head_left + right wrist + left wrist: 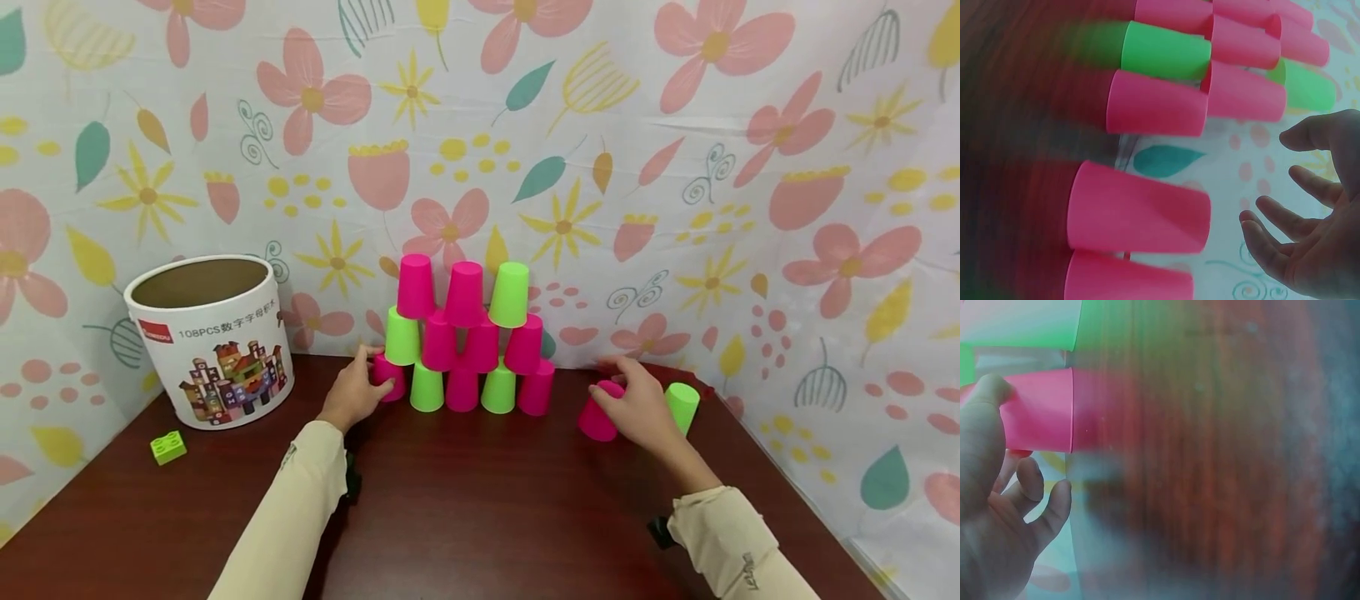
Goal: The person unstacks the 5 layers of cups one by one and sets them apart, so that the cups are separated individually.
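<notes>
Upside-down pink and green plastic cups stand stacked in three rows on the table. My left hand (354,393) grips the pink cup (393,377) at the left end of the bottom row; in the left wrist view its thumb (991,390) lies against that cup's side. On the right, my right hand (637,404) hovers over a separate pink cup (597,418). The right wrist view shows its fingers (1279,215) spread and apart from the cups, with a second pink cup (1129,278) beside the first. A green cup (681,407) stands partly behind the hand.
A large white bucket (213,342) with printed block pictures stands at the left of the dark red-brown table (480,508). A small green toy brick (168,447) lies in front of it. A flower-patterned cloth (480,125) hangs behind the table.
</notes>
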`<act>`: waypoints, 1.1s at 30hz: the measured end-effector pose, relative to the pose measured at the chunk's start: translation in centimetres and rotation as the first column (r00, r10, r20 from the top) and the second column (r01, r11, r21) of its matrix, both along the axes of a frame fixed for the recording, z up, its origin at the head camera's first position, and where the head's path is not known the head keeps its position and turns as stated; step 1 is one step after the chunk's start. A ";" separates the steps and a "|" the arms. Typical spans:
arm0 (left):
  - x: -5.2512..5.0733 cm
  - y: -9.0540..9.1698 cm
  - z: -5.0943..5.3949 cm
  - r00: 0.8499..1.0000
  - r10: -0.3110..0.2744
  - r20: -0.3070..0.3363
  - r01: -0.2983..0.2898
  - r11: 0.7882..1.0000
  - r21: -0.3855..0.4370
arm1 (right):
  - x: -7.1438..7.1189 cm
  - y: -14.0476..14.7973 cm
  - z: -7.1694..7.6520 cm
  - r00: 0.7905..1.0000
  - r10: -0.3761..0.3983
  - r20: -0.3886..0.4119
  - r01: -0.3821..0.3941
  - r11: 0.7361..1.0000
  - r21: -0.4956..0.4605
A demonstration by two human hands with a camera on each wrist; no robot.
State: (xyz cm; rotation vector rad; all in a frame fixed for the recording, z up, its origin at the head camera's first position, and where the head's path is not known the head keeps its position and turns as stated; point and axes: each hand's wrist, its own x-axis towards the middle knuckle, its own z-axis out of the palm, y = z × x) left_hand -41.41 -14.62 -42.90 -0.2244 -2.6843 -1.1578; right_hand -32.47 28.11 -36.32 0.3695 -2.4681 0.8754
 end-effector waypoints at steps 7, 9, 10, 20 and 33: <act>-0.2 0.2 -0.3 1.000 -0.004 -0.005 0.004 1.000 0.004 | -0.6 -1.8 0.6 0.999 0.029 0.034 -0.028 0.999 -0.029; -0.2 0.3 -0.3 1.000 -0.007 -0.006 0.007 1.000 0.003 | -0.6 -2.2 0.8 0.999 0.025 0.036 -0.024 0.999 -0.026; -0.3 0.3 -0.3 1.000 -0.008 -0.006 0.008 1.000 0.003 | -0.7 -2.4 0.9 0.999 0.021 0.037 -0.020 0.999 -0.024; -0.2 0.5 -0.2 1.000 -0.012 0.005 0.012 1.000 0.009 | -1.5 -4.0 0.4 0.999 0.016 0.030 -0.015 0.999 -0.042; -0.4 -0.1 -0.4 1.000 -0.001 0.021 0.001 1.000 0.005 | -2.7 -7.1 1.0 1.000 0.010 -0.025 -0.015 0.978 -0.209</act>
